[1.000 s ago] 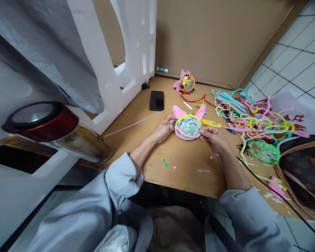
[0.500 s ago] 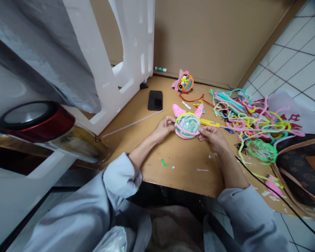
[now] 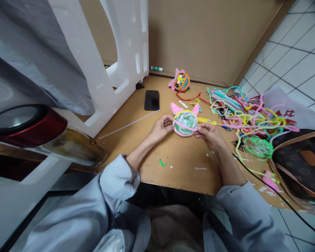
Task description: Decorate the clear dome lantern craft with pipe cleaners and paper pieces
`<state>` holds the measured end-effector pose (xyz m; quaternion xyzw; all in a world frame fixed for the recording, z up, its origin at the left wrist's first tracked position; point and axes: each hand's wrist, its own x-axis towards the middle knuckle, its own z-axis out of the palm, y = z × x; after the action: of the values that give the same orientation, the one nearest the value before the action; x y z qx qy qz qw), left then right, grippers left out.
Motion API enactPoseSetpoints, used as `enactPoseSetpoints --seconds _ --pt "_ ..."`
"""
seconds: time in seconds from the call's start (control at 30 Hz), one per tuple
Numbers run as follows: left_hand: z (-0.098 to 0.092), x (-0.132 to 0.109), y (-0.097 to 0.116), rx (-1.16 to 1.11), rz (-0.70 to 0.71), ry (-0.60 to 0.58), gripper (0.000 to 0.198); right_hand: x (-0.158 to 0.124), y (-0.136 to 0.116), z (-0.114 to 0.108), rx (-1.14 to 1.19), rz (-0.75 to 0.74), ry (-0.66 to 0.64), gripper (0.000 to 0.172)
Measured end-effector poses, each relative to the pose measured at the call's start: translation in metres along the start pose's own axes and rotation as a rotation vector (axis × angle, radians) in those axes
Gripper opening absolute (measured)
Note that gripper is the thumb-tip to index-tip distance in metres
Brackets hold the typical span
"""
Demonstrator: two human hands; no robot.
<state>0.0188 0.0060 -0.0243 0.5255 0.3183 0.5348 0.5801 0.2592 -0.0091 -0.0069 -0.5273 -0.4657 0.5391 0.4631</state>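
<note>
A round clear ornament point(image 3: 187, 121) with green and white inside is held just above the wooden table. Pink and yellow pipe cleaner rims it, and two pink fuzzy ears rise from its top. A pink pipe cleaner strip point(image 3: 185, 127) crosses its front. At the left edge my left hand point(image 3: 162, 126) pinches the ornament and the strip's end. My right hand point(image 3: 209, 134) has its fingers closed at the right edge, by the strip's other end. Behind that hand lies a yellow-handled tool point(image 3: 207, 121).
A finished-looking orange-trimmed ornament point(image 3: 182, 81) and a black phone point(image 3: 152, 100) lie farther back. Tangled pipe cleaners point(image 3: 252, 112), a green-rimmed ornament point(image 3: 259, 147) and a brown bag point(image 3: 301, 164) crowd the right. A red-lidded glass jar point(image 3: 47, 134) and white plastic panel point(image 3: 132, 42) stand left.
The whole view has shifted slightly, so things sit a little farther left. Both hands keep their hold on the ornament, which is turned very slightly.
</note>
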Motion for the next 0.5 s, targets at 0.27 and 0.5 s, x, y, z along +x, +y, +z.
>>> enactPoseSetpoints --seconds 0.27,0.5 --pt "-0.002 -0.003 0.004 0.093 0.012 0.01 0.028 -0.002 -0.004 0.005 0.177 0.082 -0.073 0.035" --pt "-0.001 -0.007 0.008 0.156 0.019 0.007 0.032 -0.009 -0.005 0.015 0.149 0.063 -0.126 0.045"
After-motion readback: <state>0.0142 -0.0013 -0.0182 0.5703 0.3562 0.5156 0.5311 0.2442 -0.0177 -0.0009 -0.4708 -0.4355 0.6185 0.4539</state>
